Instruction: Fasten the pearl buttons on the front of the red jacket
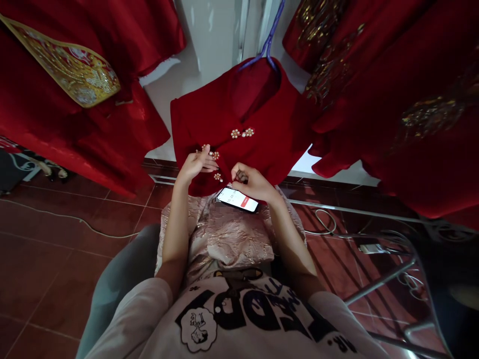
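A red sleeveless-looking top (209, 114) hangs in front of me from a purple hanger (266, 47). Flower-shaped pearl clasps (242, 133) adorn its front, with another clasp (218, 177) lower down near the opening. My left hand (196, 163) rests against the cloth beside the lower clasps, fingers stretched out and thumb apart. The fingers of my right hand (254, 182) are curled into a pinch at the top's lower front; what sits between them is too small to make out. Beneath that hand, a lit phone (239, 199) lies on shiny pink cloth (239, 234) over my lap.
Red garments with gold embroidery hang at the left (75, 70) and right (389, 99). A white cable (86, 224) crosses the tiled floor at left. To the right are a metal chair frame (381, 281), more cables and a white plug-like item (372, 248).
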Demonstrator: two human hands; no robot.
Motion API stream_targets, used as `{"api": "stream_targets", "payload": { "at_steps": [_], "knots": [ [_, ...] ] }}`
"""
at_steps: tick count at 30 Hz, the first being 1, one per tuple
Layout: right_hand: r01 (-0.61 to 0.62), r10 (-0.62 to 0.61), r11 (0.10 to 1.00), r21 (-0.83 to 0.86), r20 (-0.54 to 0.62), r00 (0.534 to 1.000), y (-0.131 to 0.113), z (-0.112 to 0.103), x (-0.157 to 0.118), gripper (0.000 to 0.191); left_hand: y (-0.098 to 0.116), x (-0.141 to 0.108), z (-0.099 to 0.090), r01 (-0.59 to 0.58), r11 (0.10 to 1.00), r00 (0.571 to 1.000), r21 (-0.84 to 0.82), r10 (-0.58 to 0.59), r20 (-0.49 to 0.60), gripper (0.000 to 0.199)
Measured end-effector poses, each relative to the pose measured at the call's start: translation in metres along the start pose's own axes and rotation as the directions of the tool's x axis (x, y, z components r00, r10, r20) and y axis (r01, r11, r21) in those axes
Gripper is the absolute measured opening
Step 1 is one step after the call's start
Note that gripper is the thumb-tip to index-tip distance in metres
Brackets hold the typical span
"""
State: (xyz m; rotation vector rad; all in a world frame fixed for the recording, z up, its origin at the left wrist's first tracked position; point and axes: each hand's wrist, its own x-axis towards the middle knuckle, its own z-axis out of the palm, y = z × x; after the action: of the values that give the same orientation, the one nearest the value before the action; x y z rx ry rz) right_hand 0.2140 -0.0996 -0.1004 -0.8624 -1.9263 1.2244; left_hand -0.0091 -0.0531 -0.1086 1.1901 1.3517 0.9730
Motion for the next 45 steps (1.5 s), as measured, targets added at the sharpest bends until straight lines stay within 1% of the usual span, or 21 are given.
{"api": "stream_targets", "payload": {
  "at_steps": [3, 5, 9, 12, 17, 20, 26, 32, 36, 38, 40, 42, 45],
  "knots": [
    [-0.006, 0.006, 1.0, -0.016, 0.011, 1.0, 0.0, 0.0, 0.0, 0.013, 0.002, -0.004, 0.001, -0.024, 0.999, 0.999, 0.025, 0.023, 0.04, 0.061],
    [-0.009, 0.01, 1.0, -0.023, 0.011, 1.0, -0.001, 0.0, -0.001, 0.013, 0.003, -0.005, 0.003, -0.045, 0.999, 0.998, 0.027, 0.044, 0.046, 0.062],
    [-0.001, 0.001, 1.0, -0.022, 0.012, 1.0, -0.003, 0.0, -0.001, 0.011, 0.007, -0.006, 0.009, -0.025, 0.999, 0.999, -0.027, 0.024, -0.026, 0.053],
    [0.01, -0.009, 1.0, -0.02, 0.018, 1.0, -0.003, 0.001, -0.001, 0.01, 0.01, -0.008, 0.015, -0.024, 0.996, 0.998, -0.082, 0.02, -0.054, 0.046],
    [0.016, -0.015, 1.0, -0.024, 0.04, 0.999, -0.001, 0.0, -0.001, 0.011, 0.015, -0.012, 0.021, -0.016, 0.993, 0.993, -0.12, 0.002, -0.121, 0.045],
    [0.006, -0.002, 0.999, -0.054, 0.064, 0.998, -0.001, -0.002, -0.001, 0.01, 0.018, -0.014, 0.021, -0.016, 0.994, 0.991, -0.111, 0.001, -0.132, 0.048],
    [-0.02, 0.03, 0.993, -0.113, 0.087, 0.996, 0.0, -0.005, -0.002, 0.011, 0.019, -0.016, 0.021, -0.05, 0.991, 0.994, -0.123, 0.037, -0.104, 0.047],
    [-0.023, 0.026, 0.992, -0.122, 0.017, 1.0, 0.002, -0.007, -0.001, 0.013, 0.021, -0.02, 0.024, -0.036, 0.994, 0.992, -0.104, 0.023, -0.125, 0.049],
    [-0.024, 0.026, 0.991, -0.129, 0.013, 1.0, 0.002, -0.009, -0.002, 0.012, 0.023, -0.02, 0.029, -0.016, 0.996, 0.99, -0.089, 0.003, -0.144, 0.05],
    [-0.019, 0.021, 0.987, -0.158, 0.01, 1.0, 0.002, -0.009, -0.002, 0.01, 0.022, -0.019, 0.03, 0.001, 0.997, 0.986, -0.081, -0.015, -0.163, 0.048],
    [-0.018, 0.014, 0.976, -0.215, -0.018, 1.0, 0.002, -0.01, -0.002, 0.01, 0.021, -0.016, 0.028, 0.005, 0.995, 0.984, -0.097, -0.022, -0.176, 0.046],
    [-0.012, -0.008, 0.962, -0.274, -0.07, 0.998, 0.003, -0.013, -0.002, 0.011, 0.018, -0.014, 0.023, -0.014, 0.991, 0.985, -0.134, -0.009, -0.17, 0.052],
    [0.02, -0.079, 0.949, -0.315, -0.175, 0.981, 0.005, -0.021, -0.003, 0.014, 0.015, -0.013, 0.013, -0.042, 0.988, 0.993, -0.15, 0.024, -0.115, 0.071]
  ]
}}
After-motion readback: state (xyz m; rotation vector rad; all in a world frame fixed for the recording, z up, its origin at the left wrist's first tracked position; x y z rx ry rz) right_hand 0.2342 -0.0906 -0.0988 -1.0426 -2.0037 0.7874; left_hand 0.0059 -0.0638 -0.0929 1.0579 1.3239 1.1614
